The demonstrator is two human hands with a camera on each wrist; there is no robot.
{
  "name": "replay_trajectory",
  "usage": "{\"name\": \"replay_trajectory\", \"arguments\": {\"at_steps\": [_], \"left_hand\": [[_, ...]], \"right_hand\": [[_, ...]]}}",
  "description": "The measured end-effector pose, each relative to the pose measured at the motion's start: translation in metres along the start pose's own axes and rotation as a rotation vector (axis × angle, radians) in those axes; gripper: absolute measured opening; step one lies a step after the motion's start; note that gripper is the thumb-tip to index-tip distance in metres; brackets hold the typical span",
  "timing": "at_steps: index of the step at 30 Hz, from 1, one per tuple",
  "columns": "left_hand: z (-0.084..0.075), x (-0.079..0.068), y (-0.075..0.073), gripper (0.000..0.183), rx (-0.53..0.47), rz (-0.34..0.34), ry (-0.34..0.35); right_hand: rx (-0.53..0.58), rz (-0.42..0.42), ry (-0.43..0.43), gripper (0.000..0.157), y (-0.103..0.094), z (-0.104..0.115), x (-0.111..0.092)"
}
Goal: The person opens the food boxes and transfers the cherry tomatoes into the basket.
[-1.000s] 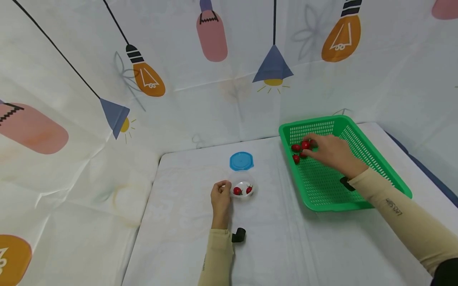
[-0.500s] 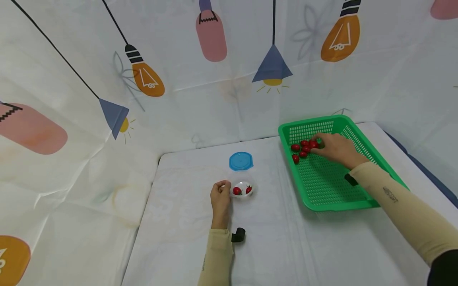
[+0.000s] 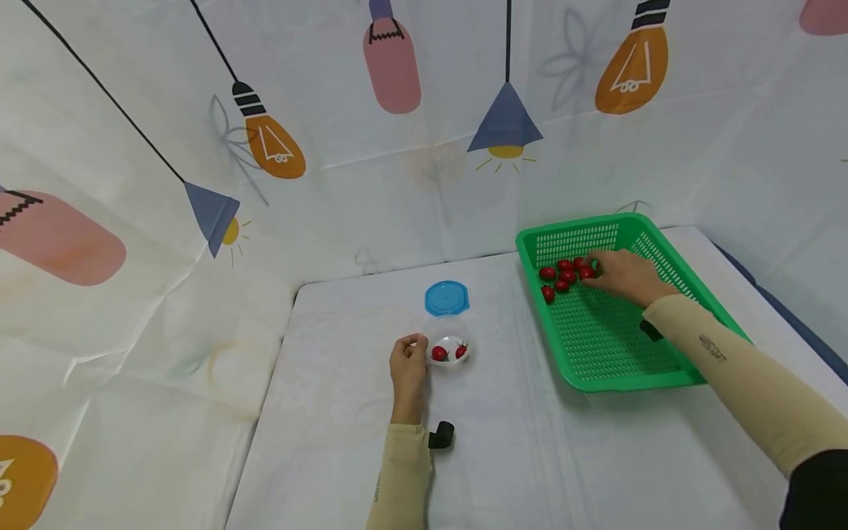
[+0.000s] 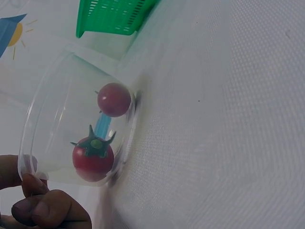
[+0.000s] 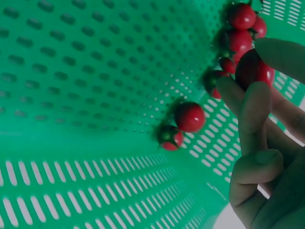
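Observation:
In the head view, my left hand (image 3: 408,366) pinches the rim of a clear plastic cup (image 3: 450,364). Two red cherry tomatoes lie in the cup; one with a green stem (image 4: 93,160) shows nearest in the left wrist view. My right hand (image 3: 626,276) reaches down into a green basket (image 3: 662,379). Between its thumb and fingertips is a cherry tomato (image 5: 252,71), gripped close beside the others. Several more cherry tomatoes (image 5: 189,117) lie along the basket's far left part.
A blue lid (image 3: 447,298) lies on the white-covered table (image 3: 503,456) just behind the cup. The basket's slotted walls rise around the right hand. A printed white curtain (image 3: 411,191) hangs behind the table.
My right hand has shifted a little to the right inside the basket, uncovering more of the cherry tomatoes. The left hand and the cup have stayed in place.

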State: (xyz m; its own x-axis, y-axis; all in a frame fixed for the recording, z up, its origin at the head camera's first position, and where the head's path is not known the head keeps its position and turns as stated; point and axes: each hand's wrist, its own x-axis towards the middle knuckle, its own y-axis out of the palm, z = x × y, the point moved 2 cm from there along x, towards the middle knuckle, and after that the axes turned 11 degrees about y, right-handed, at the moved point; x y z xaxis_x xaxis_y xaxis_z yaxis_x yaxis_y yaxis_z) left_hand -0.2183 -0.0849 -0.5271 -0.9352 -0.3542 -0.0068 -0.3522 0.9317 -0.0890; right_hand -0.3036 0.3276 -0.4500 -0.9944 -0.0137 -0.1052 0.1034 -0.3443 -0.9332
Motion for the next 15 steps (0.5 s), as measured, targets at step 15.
{"name": "replay_trajectory", "arguments": {"at_steps": [15], "left_hand": [[-0.001, 0.0, -0.002, 0.027, -0.015, 0.023, 0.001]], "right_hand": [[-0.053, 0.026, 0.006, 0.045, 0.013, -0.004, 0.007]]}}
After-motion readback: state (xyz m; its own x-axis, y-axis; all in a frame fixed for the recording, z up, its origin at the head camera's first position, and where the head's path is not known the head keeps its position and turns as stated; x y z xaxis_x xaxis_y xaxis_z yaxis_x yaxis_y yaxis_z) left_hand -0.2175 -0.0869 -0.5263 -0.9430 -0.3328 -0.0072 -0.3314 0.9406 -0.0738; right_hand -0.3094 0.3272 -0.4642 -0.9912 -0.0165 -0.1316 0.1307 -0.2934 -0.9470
